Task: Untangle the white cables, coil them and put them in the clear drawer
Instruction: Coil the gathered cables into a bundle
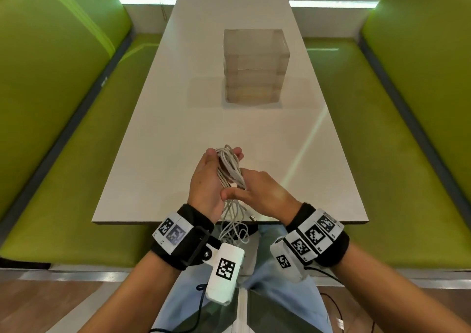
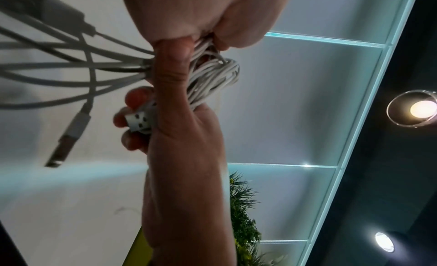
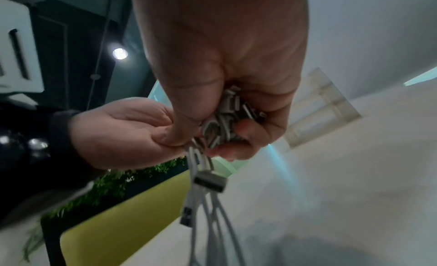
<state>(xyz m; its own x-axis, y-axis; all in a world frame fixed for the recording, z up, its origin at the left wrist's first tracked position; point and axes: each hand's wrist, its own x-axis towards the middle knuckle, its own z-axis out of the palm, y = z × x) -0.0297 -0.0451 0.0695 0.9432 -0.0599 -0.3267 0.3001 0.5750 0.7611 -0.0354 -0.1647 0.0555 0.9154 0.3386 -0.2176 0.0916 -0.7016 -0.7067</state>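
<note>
A bundle of white cables is held upright above the near end of the white table. My left hand cups its upper part, with fingers and thumb curled round the loops. My right hand grips the lower part, thumb across the strands. Loose ends with a USB plug hang past the table's front edge. The right wrist view shows the right fingers closed over the cables. The clear drawer unit, several tiers tall, stands mid-table beyond both hands with every drawer pushed in.
Green padded benches run along the left and right of the table. Its front edge lies just under my wrists. My lap in light jeans is below the hanging cable ends.
</note>
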